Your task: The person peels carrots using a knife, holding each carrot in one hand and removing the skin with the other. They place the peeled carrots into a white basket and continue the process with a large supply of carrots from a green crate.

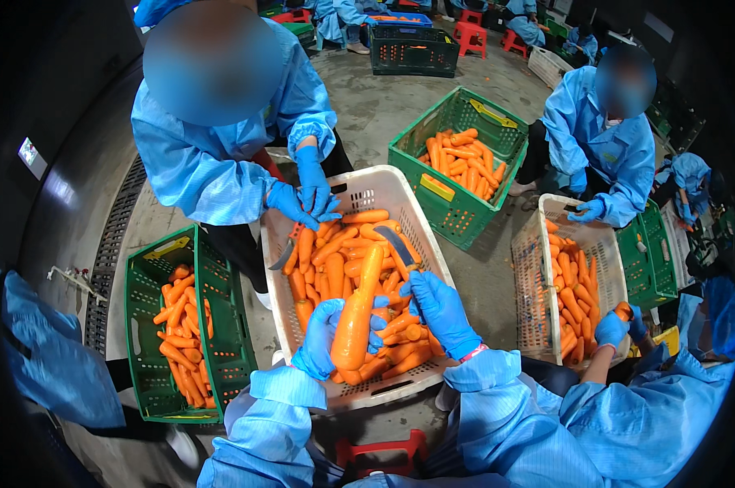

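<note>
One carrot [353, 321] is held above many others. Two white crates of carrots are counted nearby: a central crate [396, 199] and a right-hand crate [530, 285]. Two green crates of carrots are seen: a left crate [225, 309] and a rear crate [449, 215]. Two blades are shown: a near blade [398, 246] and a far blade [284, 256].

On my feed I see two loose, creased light-blue sleeves [261, 431] with a fine pattern of thin lines. Snug, brighter blue gloves [442, 315] cover the fingers [421, 288], and I make out a pinkish band [473, 354] circling the right wrist.
</note>
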The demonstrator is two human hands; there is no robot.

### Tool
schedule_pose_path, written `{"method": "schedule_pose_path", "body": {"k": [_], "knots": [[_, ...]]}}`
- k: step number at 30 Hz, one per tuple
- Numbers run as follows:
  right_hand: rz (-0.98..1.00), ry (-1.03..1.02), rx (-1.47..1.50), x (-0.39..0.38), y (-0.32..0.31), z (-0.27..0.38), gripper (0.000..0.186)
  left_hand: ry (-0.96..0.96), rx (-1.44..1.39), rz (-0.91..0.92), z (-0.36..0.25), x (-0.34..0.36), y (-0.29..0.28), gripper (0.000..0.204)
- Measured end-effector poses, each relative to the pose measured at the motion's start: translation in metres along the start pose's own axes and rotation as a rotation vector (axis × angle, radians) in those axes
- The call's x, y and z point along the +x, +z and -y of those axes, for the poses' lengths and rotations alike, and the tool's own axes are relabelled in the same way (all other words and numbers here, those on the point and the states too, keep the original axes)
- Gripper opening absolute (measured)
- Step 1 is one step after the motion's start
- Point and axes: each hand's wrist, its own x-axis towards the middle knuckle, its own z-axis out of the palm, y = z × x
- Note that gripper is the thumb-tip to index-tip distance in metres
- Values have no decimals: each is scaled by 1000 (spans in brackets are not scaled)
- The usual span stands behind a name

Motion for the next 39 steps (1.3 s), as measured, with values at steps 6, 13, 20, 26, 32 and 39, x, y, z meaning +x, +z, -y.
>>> {"method": "schedule_pose_path", "body": {"k": [6, 13, 20, 26, 32, 39], "knots": [[50, 56, 147, 2, -1, -1, 35, 50, 44, -2, -1, 0, -10, 63], [-37, 63, -42, 6, 6, 1, 25, 127, -181, -36, -8, 2, 2, 57], [57, 55, -129, 7, 17, -8, 27, 172, -431, 65, -13, -3, -29, 54], [-33, -57, -261, 10, 21, -16, 24, 258, 13, -174, -19, -2, -18, 55], [-95, -147, -305, 14, 13, -20, 20, 344, 535, -308, -7, -3, 6, 39], [-85, -613, -492, 12, 9, -13, 29, 391, 1011, -398, 0, -4, 1, 34]]}}
